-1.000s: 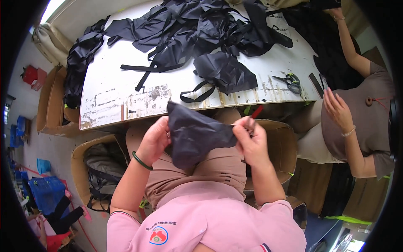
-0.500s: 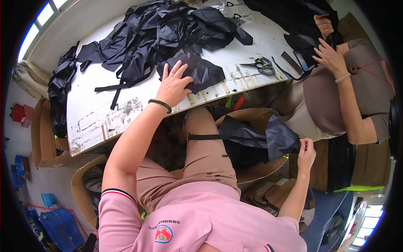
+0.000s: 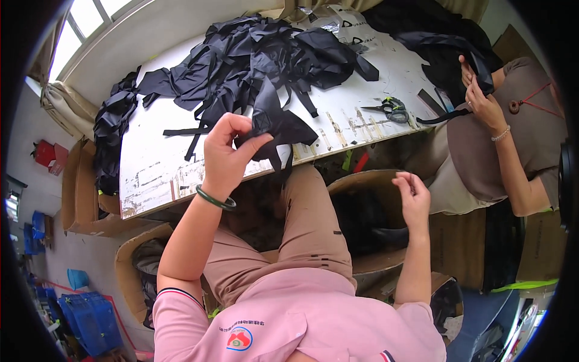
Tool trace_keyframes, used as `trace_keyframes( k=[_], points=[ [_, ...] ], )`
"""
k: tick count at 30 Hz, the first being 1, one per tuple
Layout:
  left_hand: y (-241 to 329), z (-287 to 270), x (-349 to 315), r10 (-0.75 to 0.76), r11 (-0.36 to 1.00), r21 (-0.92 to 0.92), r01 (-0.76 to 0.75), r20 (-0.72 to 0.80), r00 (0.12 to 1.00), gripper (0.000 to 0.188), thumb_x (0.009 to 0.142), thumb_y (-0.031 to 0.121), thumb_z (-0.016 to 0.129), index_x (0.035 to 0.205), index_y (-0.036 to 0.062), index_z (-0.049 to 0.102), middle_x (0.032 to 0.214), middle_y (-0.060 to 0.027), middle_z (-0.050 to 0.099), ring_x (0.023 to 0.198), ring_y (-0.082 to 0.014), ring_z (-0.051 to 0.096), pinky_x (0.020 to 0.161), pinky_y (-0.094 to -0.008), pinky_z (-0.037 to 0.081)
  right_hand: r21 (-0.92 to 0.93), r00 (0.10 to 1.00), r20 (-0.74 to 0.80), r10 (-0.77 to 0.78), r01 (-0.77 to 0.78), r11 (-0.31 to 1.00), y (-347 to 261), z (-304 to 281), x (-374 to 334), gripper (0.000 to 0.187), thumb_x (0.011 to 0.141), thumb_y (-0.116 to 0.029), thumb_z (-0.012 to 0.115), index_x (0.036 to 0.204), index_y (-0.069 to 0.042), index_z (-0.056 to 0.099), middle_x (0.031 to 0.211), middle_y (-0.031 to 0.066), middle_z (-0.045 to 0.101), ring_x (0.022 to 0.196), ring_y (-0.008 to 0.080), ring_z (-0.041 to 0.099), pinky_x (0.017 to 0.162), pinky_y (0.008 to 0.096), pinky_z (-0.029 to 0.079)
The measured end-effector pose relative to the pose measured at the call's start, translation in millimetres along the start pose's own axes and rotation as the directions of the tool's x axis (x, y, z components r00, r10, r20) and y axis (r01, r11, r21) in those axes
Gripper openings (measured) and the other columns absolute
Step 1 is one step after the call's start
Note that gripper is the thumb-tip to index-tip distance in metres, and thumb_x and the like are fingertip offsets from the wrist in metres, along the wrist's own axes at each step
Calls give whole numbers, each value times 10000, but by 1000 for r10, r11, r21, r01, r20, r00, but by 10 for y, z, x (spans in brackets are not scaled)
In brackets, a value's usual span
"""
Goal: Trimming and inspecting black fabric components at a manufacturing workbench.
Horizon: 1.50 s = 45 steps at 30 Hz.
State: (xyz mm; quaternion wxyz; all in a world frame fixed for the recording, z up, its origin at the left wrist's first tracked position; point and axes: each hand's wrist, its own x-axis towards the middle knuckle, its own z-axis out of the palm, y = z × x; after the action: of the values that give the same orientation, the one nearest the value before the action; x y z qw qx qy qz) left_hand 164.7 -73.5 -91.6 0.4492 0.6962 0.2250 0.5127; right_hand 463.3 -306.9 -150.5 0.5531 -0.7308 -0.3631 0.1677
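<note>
My left hand (image 3: 232, 148) is raised over the near edge of the white table (image 3: 151, 181). Its thumb and fingers pinch a piece of black fabric (image 3: 265, 105) by its edge. Part of the piece rises above the fingers, and strips dangle past the table edge. Beyond it spreads a heap of black fabric pieces (image 3: 223, 54) with loose straps. Over the rim of an open cardboard box (image 3: 386, 259) hovers my right hand (image 3: 415, 196), its fingers curled together with nothing visible in them. Dark material (image 3: 356, 211) lies inside that box.
Black-handled scissors (image 3: 392, 110) lie on the table at right. A co-worker's hands (image 3: 482, 99) handle black fabric (image 3: 434, 42) there. More cardboard boxes (image 3: 78, 193) stand at left, with blue crates (image 3: 90, 320) on the floor.
My right hand has let go of the dark fabric piece, now down in the box, and moved up and left. My left hand has lifted a black piece off the table.
</note>
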Motion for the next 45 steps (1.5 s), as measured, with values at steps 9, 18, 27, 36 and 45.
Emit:
trace_keyframes(
  k=[9,18,27,36,45],
  points=[
    [363,-195,-582,74,997,7,-75,64,995,356,680,-51,801,787,65,482,784,-7,493,727,-108,469,660,-223,401,408,753,628,-198,-102,907,-1450,1565,-12,240,890,-210,691,1006,-12,620,742,-22,574,657,42,514,569,202,403],
    [299,-486,-934,-295,809,-444,386,262,919,295,822,18,721,1038,11,520,985,-16,524,889,-67,502,812,-211,432,548,601,791,-118,-608,575,-1270,1768,-246,80,935,-109,611,982,-62,568,603,-53,448,418,32,336,395,215,221],
    [155,-446,-1040,-313,896,-273,350,170,934,164,801,-30,717,882,17,581,836,29,577,760,-24,526,682,-178,456,525,546,836,-62,-759,385,-1144,1788,-287,18,944,-145,598,953,-135,586,547,-30,463,391,70,346,406,237,250],
    [329,-397,-964,96,987,125,-105,74,993,521,712,170,833,1148,53,572,1199,-118,535,1090,-232,539,937,-331,425,527,585,811,-6,-727,440,-1161,1780,-402,41,946,-152,598,949,-113,587,534,-21,459,392,71,351,404,238,268],
    [200,-363,-1065,38,998,-61,-25,208,977,486,740,6,757,1197,27,592,1034,-91,620,931,-187,593,838,-293,472,446,491,871,-1,-791,419,-1112,1816,-504,106,959,-202,591,938,-99,581,532,-21,462,387,61,343,389,226,247]
  ],
)
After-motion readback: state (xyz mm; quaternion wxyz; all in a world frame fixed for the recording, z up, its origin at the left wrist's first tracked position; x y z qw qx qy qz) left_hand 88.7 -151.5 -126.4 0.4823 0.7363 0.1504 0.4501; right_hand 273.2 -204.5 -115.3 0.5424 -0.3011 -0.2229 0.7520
